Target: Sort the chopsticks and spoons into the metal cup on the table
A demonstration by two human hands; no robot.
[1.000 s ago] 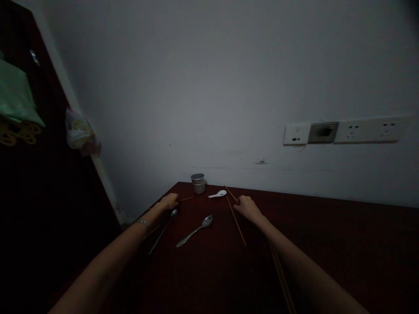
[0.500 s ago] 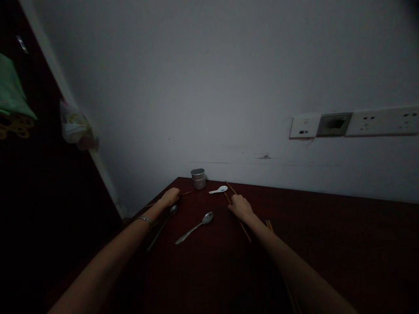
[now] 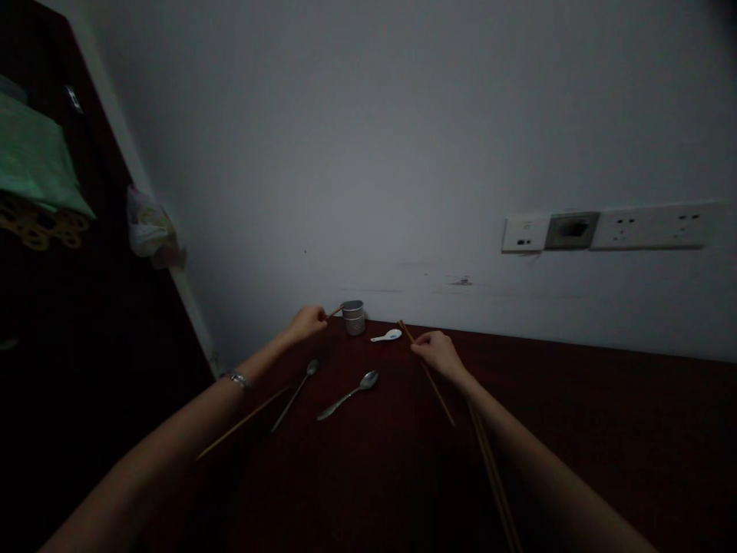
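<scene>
My left hand [image 3: 309,322] is closed on a thin wooden chopstick [image 3: 334,312], whose tip reaches the rim of a small metal cup [image 3: 354,318] by the wall. To the right, my right hand [image 3: 438,352] pinches wooden chopsticks [image 3: 441,399] that slant across the dark table, their upper ends close together. Between the hands lie a white ceramic spoon [image 3: 387,336], a metal spoon [image 3: 348,395] and a long-handled metal spoon [image 3: 295,396]. A single chopstick [image 3: 242,424] rests beside my left forearm.
More chopsticks [image 3: 494,476] lie partly under my right forearm. Behind the dark red table [image 3: 380,476] rises a pale wall [image 3: 368,153] with sockets [image 3: 619,229]. At left, a plastic bag [image 3: 150,226] and a green cloth [image 3: 40,153] hang near a dark door [image 3: 69,346].
My left hand has risen from the tabletop and brought its chopstick to the cup's rim. The chopsticks at my right hand were apart at their upper ends and are now together.
</scene>
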